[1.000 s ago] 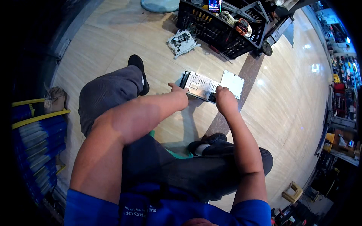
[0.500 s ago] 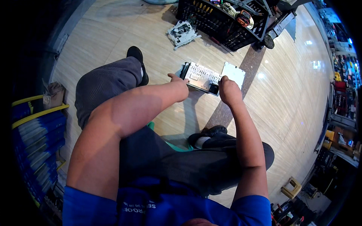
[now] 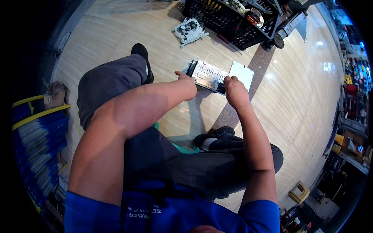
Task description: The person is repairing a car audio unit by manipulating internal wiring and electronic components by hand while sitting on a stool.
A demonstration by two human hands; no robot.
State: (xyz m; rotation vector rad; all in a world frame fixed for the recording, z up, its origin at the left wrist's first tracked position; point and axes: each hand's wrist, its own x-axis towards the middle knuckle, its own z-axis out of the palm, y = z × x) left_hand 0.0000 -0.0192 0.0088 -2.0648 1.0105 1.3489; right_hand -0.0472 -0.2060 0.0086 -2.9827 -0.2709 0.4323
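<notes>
A silver box-shaped electronic unit (image 3: 210,73), much like a car stereo, sits in front of me with slotted metal on top and a dark front at its left end. My left hand (image 3: 187,85) grips its near left corner, with one finger stretched out past the edge; some fingers are hidden. At the right end, by a black part, my right hand (image 3: 236,91) is closed in a pinch. Whatever is between those fingertips is too small to make out. A flat silver metal plate (image 3: 241,73) lies just beyond the right hand, beside the unit.
Beyond the unit, a white and grey metal mechanism (image 3: 189,32) lies on the tiled floor (image 3: 159,42). A black plastic crate (image 3: 237,33) holds tools and cables. Blue items in a yellow-edged rack (image 3: 40,136) stand at left; a small yellowish stool (image 3: 299,193) is at lower right.
The view has shifted slightly. My right fingertips have moved a little left over the unit's right end. My left hand keeps its place at the corner.
</notes>
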